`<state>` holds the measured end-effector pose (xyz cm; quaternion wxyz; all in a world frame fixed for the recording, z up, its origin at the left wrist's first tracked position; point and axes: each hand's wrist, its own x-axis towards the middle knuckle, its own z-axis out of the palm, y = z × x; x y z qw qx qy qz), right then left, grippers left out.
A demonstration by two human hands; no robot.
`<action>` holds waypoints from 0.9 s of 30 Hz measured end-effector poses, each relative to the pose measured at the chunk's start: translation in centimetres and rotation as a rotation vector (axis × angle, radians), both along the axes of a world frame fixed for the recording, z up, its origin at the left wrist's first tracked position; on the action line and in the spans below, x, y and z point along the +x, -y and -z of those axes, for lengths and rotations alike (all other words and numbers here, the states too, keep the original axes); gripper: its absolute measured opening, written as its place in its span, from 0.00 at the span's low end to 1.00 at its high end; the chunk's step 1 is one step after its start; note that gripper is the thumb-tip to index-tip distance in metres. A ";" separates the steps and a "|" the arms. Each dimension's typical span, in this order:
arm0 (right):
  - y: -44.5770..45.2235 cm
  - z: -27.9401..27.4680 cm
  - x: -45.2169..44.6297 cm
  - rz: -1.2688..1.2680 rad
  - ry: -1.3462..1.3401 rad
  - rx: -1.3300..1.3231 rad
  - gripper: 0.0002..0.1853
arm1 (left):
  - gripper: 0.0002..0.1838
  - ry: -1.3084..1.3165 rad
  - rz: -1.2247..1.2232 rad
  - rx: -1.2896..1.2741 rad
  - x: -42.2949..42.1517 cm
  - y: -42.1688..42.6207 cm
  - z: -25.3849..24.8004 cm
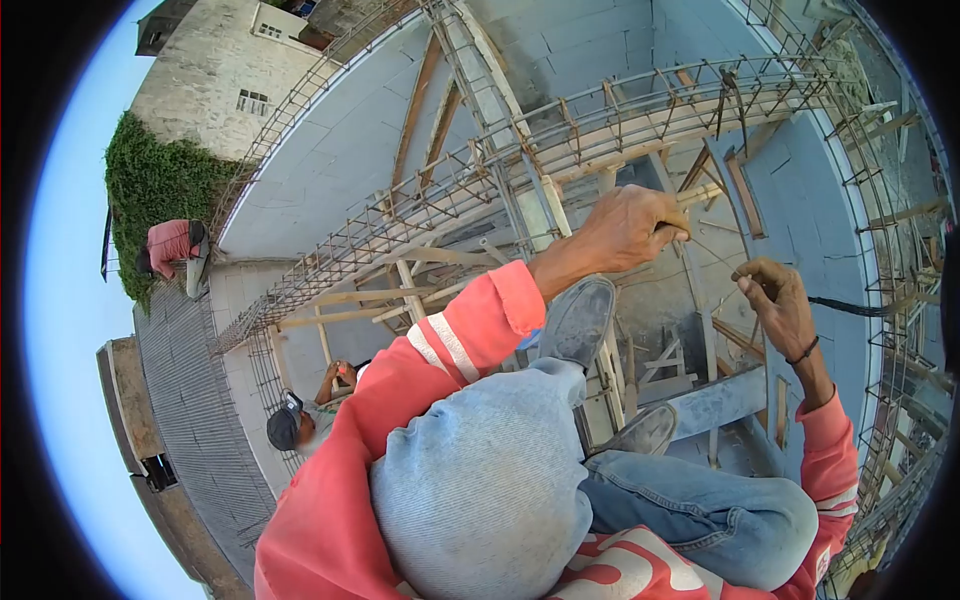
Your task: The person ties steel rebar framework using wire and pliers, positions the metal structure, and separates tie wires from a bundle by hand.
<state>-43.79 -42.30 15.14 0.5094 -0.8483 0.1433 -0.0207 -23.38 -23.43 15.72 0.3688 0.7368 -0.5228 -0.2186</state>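
My left hand (pixel 635 228) is closed, held out above the wooden frames below, fingers pinched on one end of a thin wire (pixel 712 254). The wire runs down to my right hand (pixel 780 305), whose thumb and fingers are pinched together on it. A dark band circles my right wrist. Behind that hand, a bundle of dark strands (pixel 850 307) sticks out towards the wall; whether the hand touches it I cannot tell. A light wooden piece (pixel 700 194) shows just past my left fingers, and I cannot tell whether they touch it.
I squat high up, my shoes (pixel 580 320) on a narrow support. Long rebar cages (pixel 440 205) cross ahead, and another lines the grey block wall (pixel 835 210). Timber props (pixel 410 290) stand below. One person (pixel 178 255) bends at the far left; another in a cap (pixel 290 425) is lower down.
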 end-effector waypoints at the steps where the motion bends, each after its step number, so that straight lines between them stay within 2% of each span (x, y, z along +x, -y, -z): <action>1: -0.9 -1.5 0.1 0.010 -0.076 0.092 0.09 | 0.08 0.033 0.016 -0.031 -0.5 -0.1 0.4; 2: -1.6 -2.7 0.4 0.022 -0.153 0.183 0.09 | 0.08 0.065 0.033 -0.062 -1.1 -0.2 0.7; 6: -1.3 -4.4 2.3 0.008 -0.178 0.119 0.08 | 0.11 -0.071 0.063 -0.142 -2.1 1.0 0.1; 8: 0.2 -4.3 3.5 -0.023 -0.037 -0.010 0.09 | 0.16 0.326 -0.165 -0.465 -0.3 0.8 -0.4; 9: 0.7 -4.8 4.0 0.011 -0.071 0.014 0.08 | 0.16 0.329 -0.165 -0.472 0.9 0.1 0.0; 11: 1.2 -4.8 4.9 0.047 -0.063 0.059 0.07 | 0.22 0.563 -0.810 -0.280 3.2 -2.2 1.8; 12: 1.3 -4.8 5.2 0.081 -0.061 0.110 0.06 | 0.22 0.563 -0.813 -0.281 3.5 -2.9 2.1; 14: -0.4 -4.3 5.8 0.049 -0.045 0.132 0.05 | 0.24 -1.004 -0.899 -0.065 3.4 -4.1 2.5; 15: -1.3 -3.6 6.0 0.023 -0.027 0.156 0.05 | 0.24 -1.003 -0.901 -0.072 2.8 -4.2 2.6; 17: -3.0 -1.1 6.1 -0.013 -0.057 0.140 0.05 | 0.23 -1.397 -0.828 -0.283 1.6 -4.1 2.9; 20: -5.4 2.6 5.6 -0.048 -0.123 0.179 0.05 | 0.19 -1.350 -0.902 -0.429 1.9 -4.4 3.7; 24: -6.6 3.8 6.1 -0.017 -0.161 0.341 0.06 | 0.17 -1.313 -0.907 -0.359 1.0 -5.7 6.7; 27: -7.5 3.6 7.9 0.011 -0.107 0.359 0.07 | 0.18 -1.449 -0.744 -0.271 -0.3 -5.6 7.3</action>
